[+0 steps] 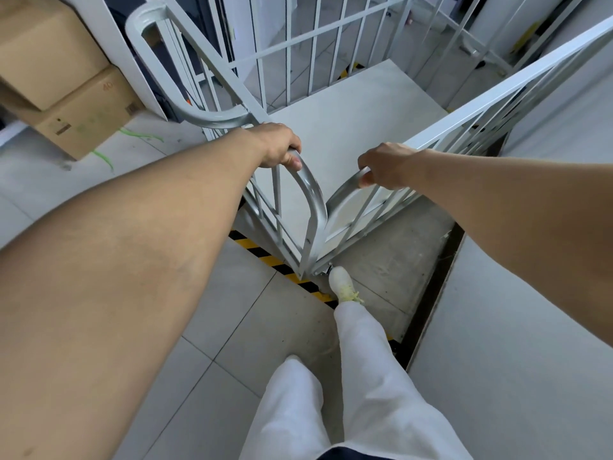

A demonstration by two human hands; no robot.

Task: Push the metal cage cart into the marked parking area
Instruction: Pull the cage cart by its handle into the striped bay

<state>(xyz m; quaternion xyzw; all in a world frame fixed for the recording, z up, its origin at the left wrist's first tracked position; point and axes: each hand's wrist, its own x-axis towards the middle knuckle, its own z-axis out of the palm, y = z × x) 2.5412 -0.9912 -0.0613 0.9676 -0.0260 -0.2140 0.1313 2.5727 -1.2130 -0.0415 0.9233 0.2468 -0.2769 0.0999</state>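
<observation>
The grey metal cage cart stands right in front of me, with barred sides and a flat grey floor. My left hand is shut on the curved top rail of its left side panel. My right hand is shut on the curved rail of the right side panel. The two panels meet at the near corner, which sits on a yellow-and-black striped floor line. Inside that line lies a darker concrete patch. More striped tape shows beyond the cart's far bars.
Stacked cardboard boxes stand at the left on the tiled floor. A white wall or panel borders the right side. My white-trousered leg and pale shoe step beside the cart's near corner. Other white barred frames stand behind the cart.
</observation>
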